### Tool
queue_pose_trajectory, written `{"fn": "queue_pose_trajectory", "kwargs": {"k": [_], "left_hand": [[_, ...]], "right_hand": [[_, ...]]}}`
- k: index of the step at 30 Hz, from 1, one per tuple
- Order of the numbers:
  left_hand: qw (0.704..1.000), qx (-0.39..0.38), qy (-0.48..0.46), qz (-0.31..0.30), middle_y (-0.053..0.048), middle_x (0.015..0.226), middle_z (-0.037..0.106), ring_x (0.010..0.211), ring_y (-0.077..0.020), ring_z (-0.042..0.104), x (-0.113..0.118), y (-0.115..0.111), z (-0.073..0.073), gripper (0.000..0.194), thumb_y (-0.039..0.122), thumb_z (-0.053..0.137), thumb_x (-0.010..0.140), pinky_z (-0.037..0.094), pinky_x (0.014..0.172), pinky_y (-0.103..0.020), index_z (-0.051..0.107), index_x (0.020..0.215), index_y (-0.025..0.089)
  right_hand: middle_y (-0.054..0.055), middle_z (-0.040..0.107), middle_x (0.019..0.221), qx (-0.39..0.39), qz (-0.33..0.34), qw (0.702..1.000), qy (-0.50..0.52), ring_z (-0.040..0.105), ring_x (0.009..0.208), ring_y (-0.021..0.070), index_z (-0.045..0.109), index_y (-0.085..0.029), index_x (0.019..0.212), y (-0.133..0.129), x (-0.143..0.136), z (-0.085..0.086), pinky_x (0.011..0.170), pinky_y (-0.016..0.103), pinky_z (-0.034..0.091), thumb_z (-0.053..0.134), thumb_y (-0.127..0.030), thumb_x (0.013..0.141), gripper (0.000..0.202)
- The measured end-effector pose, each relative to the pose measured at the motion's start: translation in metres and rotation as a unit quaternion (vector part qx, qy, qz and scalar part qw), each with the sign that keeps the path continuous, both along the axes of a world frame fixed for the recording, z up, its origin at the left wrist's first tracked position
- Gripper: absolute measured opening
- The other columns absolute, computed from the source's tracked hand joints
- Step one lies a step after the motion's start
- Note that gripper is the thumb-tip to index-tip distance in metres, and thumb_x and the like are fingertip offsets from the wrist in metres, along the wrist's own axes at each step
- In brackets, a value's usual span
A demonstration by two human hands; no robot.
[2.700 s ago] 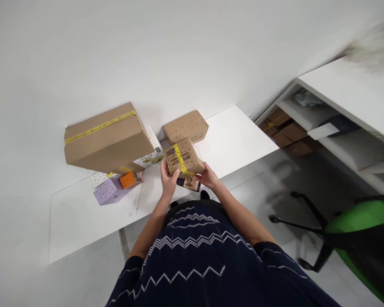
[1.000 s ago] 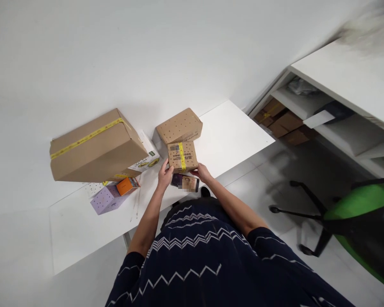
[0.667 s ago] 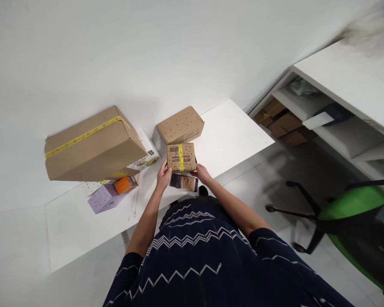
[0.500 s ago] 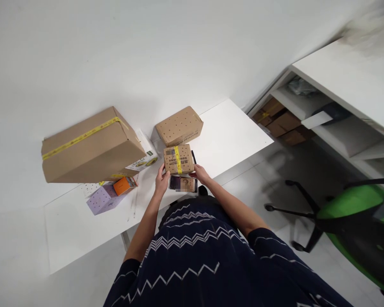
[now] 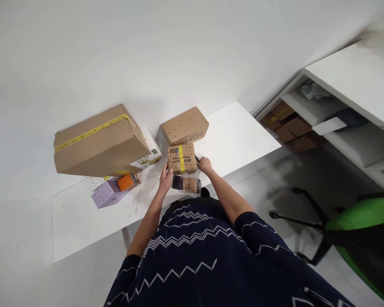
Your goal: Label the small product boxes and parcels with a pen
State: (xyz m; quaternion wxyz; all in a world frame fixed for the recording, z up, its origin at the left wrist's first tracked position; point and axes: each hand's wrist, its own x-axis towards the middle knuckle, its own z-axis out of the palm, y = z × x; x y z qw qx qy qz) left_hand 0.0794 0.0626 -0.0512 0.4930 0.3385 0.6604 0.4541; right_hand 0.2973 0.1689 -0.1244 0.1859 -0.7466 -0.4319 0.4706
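Observation:
A small cardboard box (image 5: pixel 187 158) with yellow tape across its top lies in front of me on the white table (image 5: pixel 240 132). Its near left corner is gripped by my left hand (image 5: pixel 165 178), thumb on the near side and fingers along the left side. Beside the box's right side, my right hand (image 5: pixel 205 165) is closed around a slim black object (image 5: pixel 197 159); only its end shows, so its kind is unclear. Between my arms, near the table edge, lies a phone-like item (image 5: pixel 187 184) with a blurred screen.
Behind the small box stands a longer cardboard box (image 5: pixel 184 125). To the left are a large taped carton (image 5: pixel 102 143), a white printed box (image 5: pixel 151 155), an orange box (image 5: pixel 128 182) and a lilac box (image 5: pixel 107 194). A green chair (image 5: pixel 361 213) and white shelves (image 5: pixel 342 89) are at right.
My right hand has left the small box's near right corner and taken hold of the slim black object beside it. My left hand stays on the box. The whole view has shifted slightly.

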Motion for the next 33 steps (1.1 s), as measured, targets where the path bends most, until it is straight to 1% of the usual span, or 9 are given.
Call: {"fn": "queue_pose_trajectory", "kwargs": {"k": [6,9,14,20,22,25,28,30,33], "left_hand": [[0.999,-0.049,0.004,-0.011,-0.011,0.147,0.052,0.133,-0.0272,0.051,-0.004,0.008,-0.002,0.068,0.042,0.071,0.082,0.041,0.11,-0.044,0.049,0.144,0.025],[0.998,-0.056,-0.04,-0.009,-0.009,0.15,0.05,0.135,-0.0261,0.05,-0.008,0.015,-0.003,0.071,0.04,0.074,0.08,0.041,0.111,-0.042,0.049,0.145,0.027],[0.995,-0.045,-0.078,-0.034,-0.008,0.14,0.06,0.127,-0.0267,0.057,-0.004,0.021,-0.004,0.066,0.038,0.078,0.075,0.047,0.105,-0.041,0.057,0.137,0.027],[0.997,-0.018,-0.057,-0.052,-0.011,0.131,0.063,0.118,-0.0261,0.061,0.024,0.015,-0.011,0.066,0.038,0.079,0.073,0.047,0.103,-0.043,0.057,0.134,0.024],[0.998,-0.022,-0.035,-0.056,-0.013,0.131,0.061,0.114,-0.026,0.063,0.032,0.012,-0.011,0.068,0.038,0.076,0.076,0.047,0.102,-0.044,0.052,0.138,0.023],[0.998,-0.009,0.048,-0.034,-0.015,0.134,0.057,0.116,-0.0284,0.06,0.04,0.01,-0.003,0.068,0.037,0.073,0.079,0.044,0.105,-0.046,0.049,0.141,0.022],[0.981,0.102,0.164,-0.02,-0.015,0.135,0.055,0.129,-0.0313,0.048,0.046,0.009,0.013,0.056,0.034,0.071,0.079,0.033,0.114,-0.047,0.059,0.132,0.021],[0.957,0.187,0.218,-0.048,-0.014,0.131,0.056,0.132,-0.0323,0.044,0.053,0.01,0.024,0.042,0.033,0.069,0.081,0.026,0.118,-0.046,0.067,0.121,0.021],[0.918,0.24,0.289,-0.128,-0.013,0.127,0.059,0.128,-0.0322,0.046,0.066,0.012,0.034,0.029,0.031,0.063,0.086,0.027,0.117,-0.048,0.072,0.112,0.023]], "right_hand": [[0.004,0.07,0.071,-0.009,-0.017,0.999,0.036,0.063,0.061,0.0167,0.06,-0.017,0.088,-0.011,0.022,0.023,0.06,0.025,0.045,0.059,-0.013,0.076,0.012],[0.002,0.069,0.067,0.021,-0.012,0.997,0.08,0.061,0.061,0.0154,0.062,-0.018,0.089,-0.02,0.024,0.042,0.059,0.024,0.044,0.053,-0.023,0.086,0.01],[0.005,0.064,0.055,0.048,0.089,0.988,0.119,0.06,0.06,0.0185,0.064,-0.017,0.071,-0.027,0.018,0.08,0.063,0.027,0.044,0.052,-0.049,0.092,0.04],[0.002,0.059,0.049,0.055,0.11,0.991,0.053,0.057,0.055,0.016,0.064,-0.018,0.063,-0.033,0.039,0.1,0.058,0.026,0.041,0.052,-0.049,0.092,0.044],[0.002,0.058,0.047,0.047,0.086,0.994,0.046,0.056,0.053,0.0151,0.063,-0.017,0.06,-0.033,0.053,0.105,0.056,0.025,0.04,0.058,-0.049,0.089,0.043],[0.002,0.058,0.049,0.074,-0.04,0.992,0.093,0.049,0.047,0.012,0.07,-0.015,0.072,-0.03,0.073,0.12,0.049,0.024,0.038,0.063,-0.051,0.084,0.039],[0.003,0.063,0.063,0.171,-0.158,0.946,0.227,0.043,0.043,0.0081,0.072,-0.014,0.085,-0.025,0.085,0.143,0.042,0.024,0.034,0.053,-0.059,0.088,0.049],[0.003,0.06,0.063,0.226,-0.186,0.913,0.285,0.043,0.043,0.0076,0.071,-0.015,0.081,-0.022,0.086,0.16,0.04,0.023,0.034,0.046,-0.066,0.09,0.058],[-0.001,0.05,0.051,0.25,-0.176,0.906,0.292,0.04,0.04,0.0082,0.069,-0.016,0.075,-0.021,0.072,0.175,0.038,0.023,0.031,0.042,-0.075,0.089,0.066]]}}
